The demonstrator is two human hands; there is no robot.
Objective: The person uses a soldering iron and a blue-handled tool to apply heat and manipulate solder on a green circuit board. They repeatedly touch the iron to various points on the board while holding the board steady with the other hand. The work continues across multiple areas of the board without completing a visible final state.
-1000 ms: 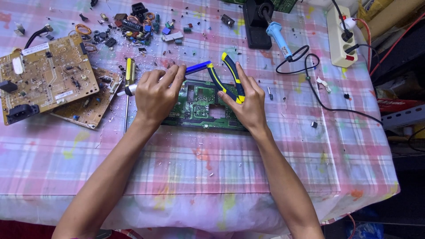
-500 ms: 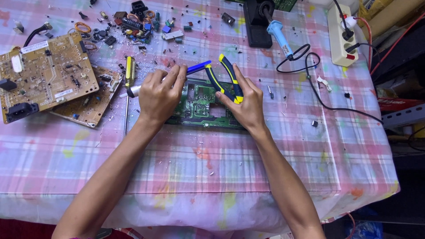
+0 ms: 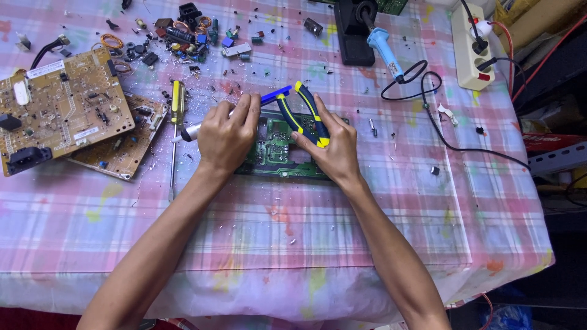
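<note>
A green circuit board (image 3: 282, 153) lies flat on the pink checked tablecloth (image 3: 293, 232) between my hands. My left hand (image 3: 227, 135) grips a blue tool (image 3: 276, 94) with a silver end that sticks out at its left side, over the board's left part. My right hand (image 3: 333, 146) holds pliers with blue and yellow handles (image 3: 304, 113), the handles pointing away from me above the board. The plier jaws are hidden under my palm.
Two tan circuit boards (image 3: 61, 113) lie at the left, a yellow-handled screwdriver (image 3: 176, 104) beside them. Several loose components (image 3: 183, 33) are scattered at the back. A blue soldering iron (image 3: 384, 52), its black stand (image 3: 353, 27), a black cable and a white power strip (image 3: 471, 46) sit at the back right.
Both hands and the tools have stayed over the green board; only the view shifted slightly.
</note>
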